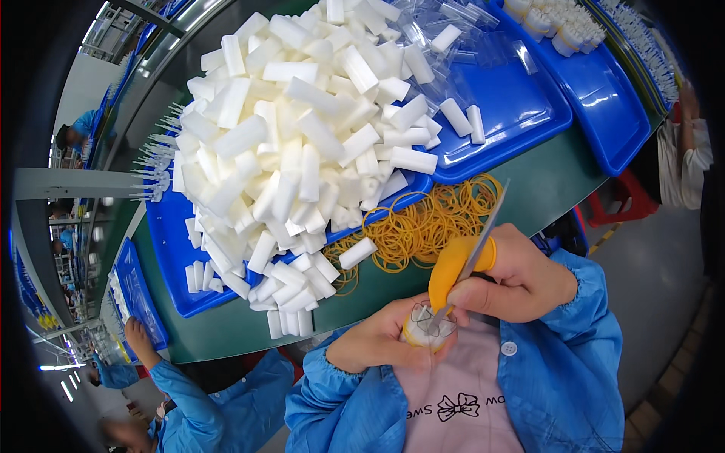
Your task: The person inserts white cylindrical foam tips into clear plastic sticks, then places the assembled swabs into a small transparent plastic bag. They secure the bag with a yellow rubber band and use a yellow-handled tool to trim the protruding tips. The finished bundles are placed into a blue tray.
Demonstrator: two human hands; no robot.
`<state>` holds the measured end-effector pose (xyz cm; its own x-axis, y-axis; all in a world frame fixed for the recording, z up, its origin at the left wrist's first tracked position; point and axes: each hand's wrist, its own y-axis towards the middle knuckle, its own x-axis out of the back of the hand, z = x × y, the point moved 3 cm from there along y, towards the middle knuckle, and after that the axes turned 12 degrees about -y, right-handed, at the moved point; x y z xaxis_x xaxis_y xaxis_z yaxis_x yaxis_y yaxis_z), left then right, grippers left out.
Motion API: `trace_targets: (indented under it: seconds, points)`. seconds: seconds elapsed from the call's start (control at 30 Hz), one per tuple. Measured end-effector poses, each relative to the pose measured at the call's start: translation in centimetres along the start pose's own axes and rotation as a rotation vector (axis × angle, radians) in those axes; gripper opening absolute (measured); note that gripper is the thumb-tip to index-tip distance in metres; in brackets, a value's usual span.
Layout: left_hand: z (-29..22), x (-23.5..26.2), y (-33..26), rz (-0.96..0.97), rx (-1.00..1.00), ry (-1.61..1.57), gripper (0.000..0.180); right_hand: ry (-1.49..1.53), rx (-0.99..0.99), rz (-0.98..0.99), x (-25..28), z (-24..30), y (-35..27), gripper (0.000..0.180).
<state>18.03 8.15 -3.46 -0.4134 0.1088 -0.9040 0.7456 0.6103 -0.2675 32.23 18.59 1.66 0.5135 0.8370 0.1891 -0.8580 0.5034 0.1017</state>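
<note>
My left hand is wrapped round a short round bundle with a white inside and a yellow band about it, held in front of my chest. In my right hand is a long thin metal tool, its kind unclear. It slants down to the left, and its lower end meets the top of the bundle. An orange rubber finger cover sits on my right index finger. Just beyond my hands lies a heap of yellow-brown rubber bands on the table.
A big pile of white foam-like pieces overflows a blue tray on the green table. Right of it, another blue tray holds clear plastic pieces. White bundles stand farther right. A co-worker's arm is at lower left.
</note>
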Motion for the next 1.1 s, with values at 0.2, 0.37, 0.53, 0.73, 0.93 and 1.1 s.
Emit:
trace_targets:
  seconds: [0.2,0.37,0.53,0.73,0.93,1.1]
  points:
    - [-0.3,0.1,0.0,0.005,-0.005,-0.132,0.056,-0.039,0.045,-0.162,-0.7,-1.0,-0.6,0.015]
    - [0.0,0.3,0.1,0.005,-0.053,-0.113,0.058,0.165,-0.093,-0.293,0.1,-0.6,-1.4,0.016]
    - [-0.9,-0.4,0.3,-0.090,-0.049,-0.058,0.061,0.197,-0.132,-0.238,-0.3,-0.6,-1.3,0.014]
    - [-0.7,-0.3,0.1,-0.114,-0.056,-0.037,0.056,0.053,-0.228,-0.145,-0.4,-0.7,-1.5,0.021]
    - [0.6,0.6,-0.2,-0.197,-0.075,0.028,0.053,-0.277,0.036,-0.207,-0.8,-0.2,-1.3,0.012]
    - [0.6,0.3,0.0,-0.085,-0.187,-0.186,0.059,0.237,-0.160,-0.331,0.0,-1.2,-1.8,0.015]
